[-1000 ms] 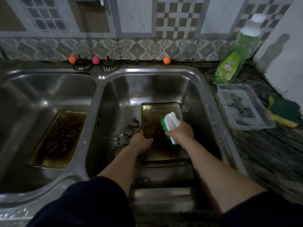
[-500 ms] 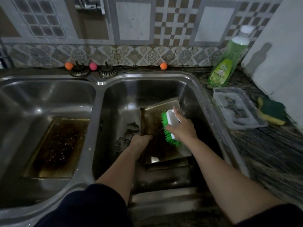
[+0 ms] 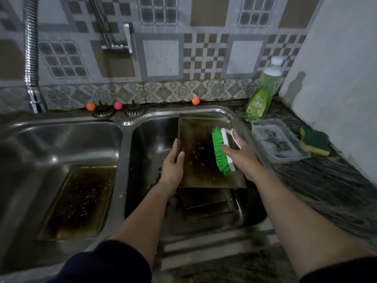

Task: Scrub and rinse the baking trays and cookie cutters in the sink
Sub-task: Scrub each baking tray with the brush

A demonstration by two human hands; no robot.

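A stained baking tray (image 3: 201, 152) is lifted and tilted up over the right sink basin (image 3: 151, 139), its far edge against the back rim. My left hand (image 3: 173, 164) grips its left edge. My right hand (image 3: 239, 154) holds a white scrub brush with green bristles (image 3: 221, 153), the bristles at the tray's right side. A second dirty tray (image 3: 79, 201) lies flat in the left basin. More metal pieces sit low in the right basin under the raised tray, too dark to tell apart.
A green dish soap bottle (image 3: 262, 92) stands at the back right of the counter. Next to it are a clear plastic container (image 3: 277, 140) and a green-yellow sponge (image 3: 315, 140). A wall tap (image 3: 120, 40) hangs above the sink divider. A white wall (image 3: 336, 68) bounds the right.
My left hand has raised the tray from the basin floor to a steep tilt against the back rim. The brush rose with it along the tray's right side. The camera has tilted upward.
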